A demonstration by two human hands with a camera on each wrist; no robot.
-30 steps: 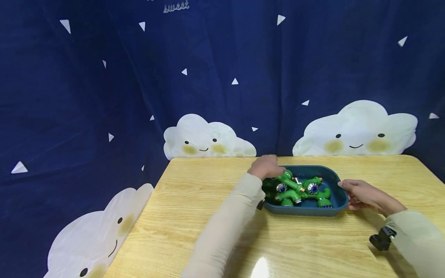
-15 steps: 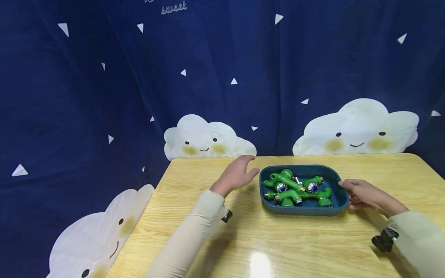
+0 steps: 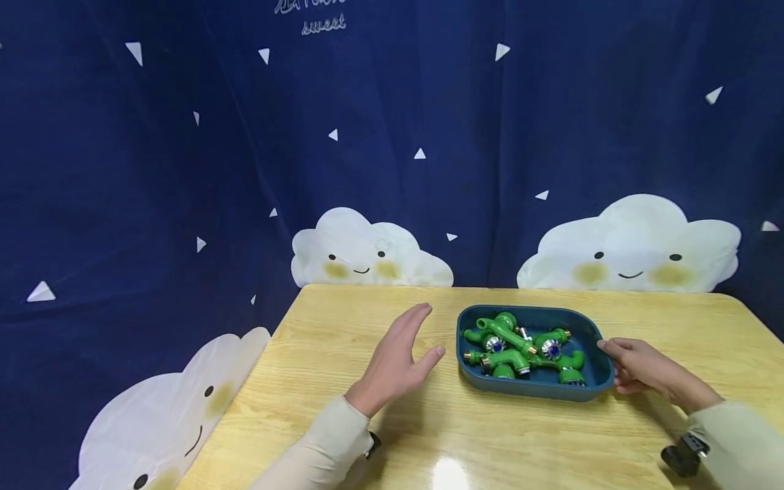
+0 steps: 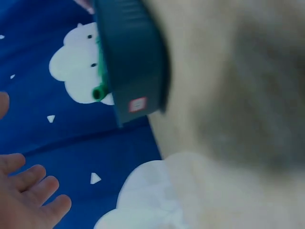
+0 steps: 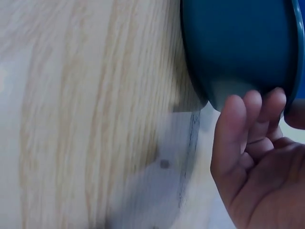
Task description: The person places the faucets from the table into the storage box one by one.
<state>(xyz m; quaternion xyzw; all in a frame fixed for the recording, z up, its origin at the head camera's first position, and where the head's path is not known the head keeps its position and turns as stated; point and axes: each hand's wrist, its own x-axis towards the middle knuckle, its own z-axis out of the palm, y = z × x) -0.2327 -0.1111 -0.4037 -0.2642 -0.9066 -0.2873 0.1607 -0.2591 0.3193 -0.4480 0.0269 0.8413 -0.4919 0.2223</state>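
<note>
A dark blue-green plastic bin (image 3: 533, 389) stands on the table, with several green water taps (image 3: 507, 335) piled inside. Some taps show brass-coloured ends and chrome knobs with blue centres. My right hand (image 3: 640, 371) pinches the bin's right end, thumb over the rim; in the right wrist view its fingertips (image 5: 233, 107) press the outer wall. To the left of the bin, apart from it, my left hand (image 3: 395, 361) is held with straight fingers and thumb spread, holding nothing. The left wrist view shows a small red-edged sticker (image 4: 137, 104) on the bin wall.
The bin sits on a light wooden table (image 3: 527, 449), towards its back edge. Behind the table hangs a dark blue curtain (image 3: 392, 102) printed with white clouds and triangles. A small black camera (image 3: 684, 454) is worn at the right wrist.
My left hand has left the bin's left end and drawn back to the left and nearer, fingers straight. The right hand keeps its hold on the bin, which stays in place.
</note>
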